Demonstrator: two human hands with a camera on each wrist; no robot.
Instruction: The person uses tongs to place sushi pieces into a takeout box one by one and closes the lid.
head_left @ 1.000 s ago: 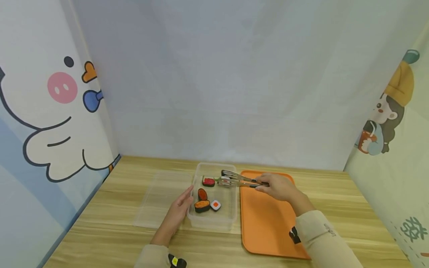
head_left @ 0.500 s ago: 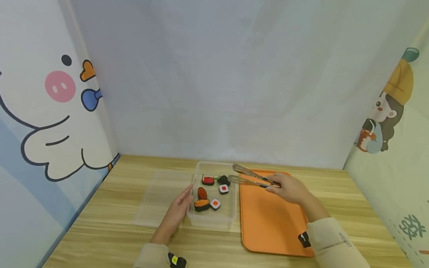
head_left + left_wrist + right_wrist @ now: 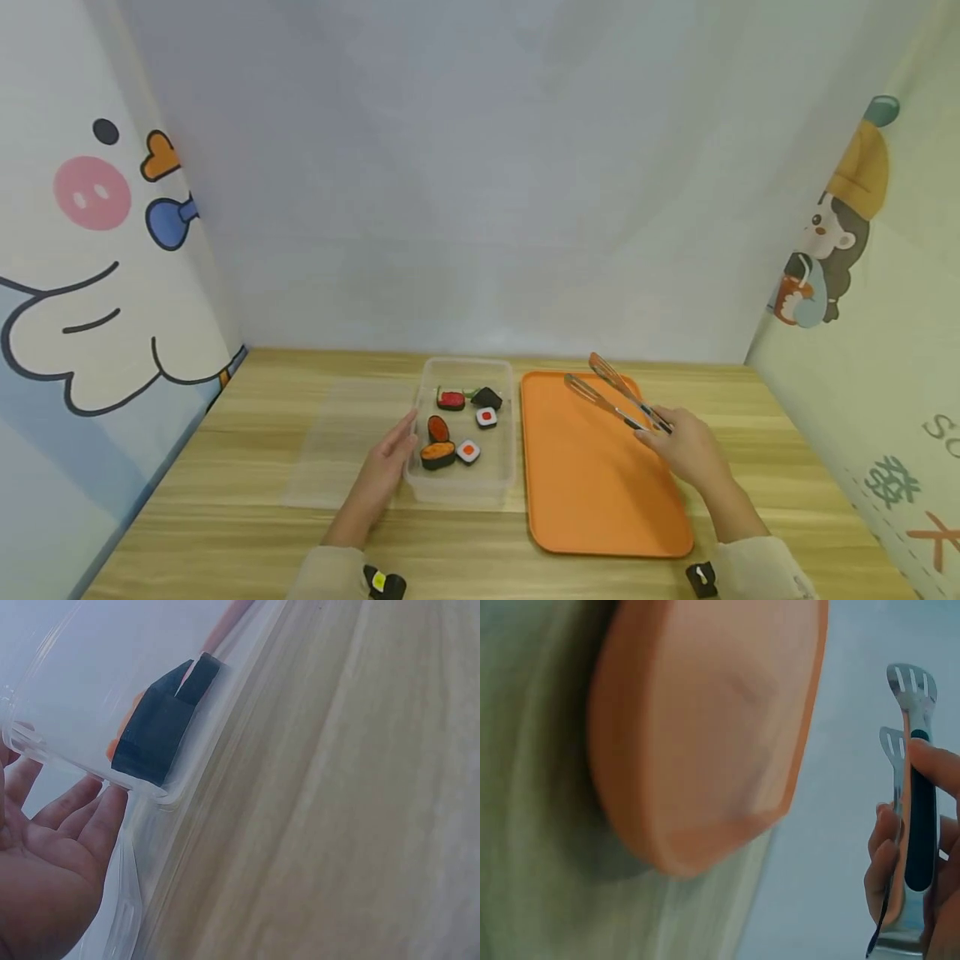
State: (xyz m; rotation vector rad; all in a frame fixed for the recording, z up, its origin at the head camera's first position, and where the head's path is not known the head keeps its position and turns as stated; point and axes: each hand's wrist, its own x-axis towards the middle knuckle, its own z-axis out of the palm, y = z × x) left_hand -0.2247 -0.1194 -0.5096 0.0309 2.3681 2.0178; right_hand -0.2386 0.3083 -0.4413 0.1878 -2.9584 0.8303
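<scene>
My left hand (image 3: 381, 471) rests its fairly straight fingers against the left wall of a clear plastic box (image 3: 465, 490); in the left wrist view the fingertips touch its rim. Inside lie toy sushi pieces: an orange-topped one (image 3: 437, 452), a red oval one (image 3: 438, 428), a red-topped one (image 3: 451, 401), a black wedge-shaped one (image 3: 487, 398) and white rolls with red (image 3: 487, 417) and orange (image 3: 468, 452) centres. Over the orange tray (image 3: 592, 508), my right hand (image 3: 688, 450) grips metal serving tongs (image 3: 624, 386) by their dark handles. Their slotted tips stand apart with nothing between them.
A clear flat lid (image 3: 341, 442) lies on the wooden table (image 3: 247, 467) left of the box. The orange tray sits just right of the box. A pale curtain (image 3: 480, 208) hangs behind, with printed cartoon sheets at both sides.
The tongs have come off the black wedge-shaped sushi, spread apart and moved right, from above the box to above the tray. My left hand stays at the box; the view has shifted slightly.
</scene>
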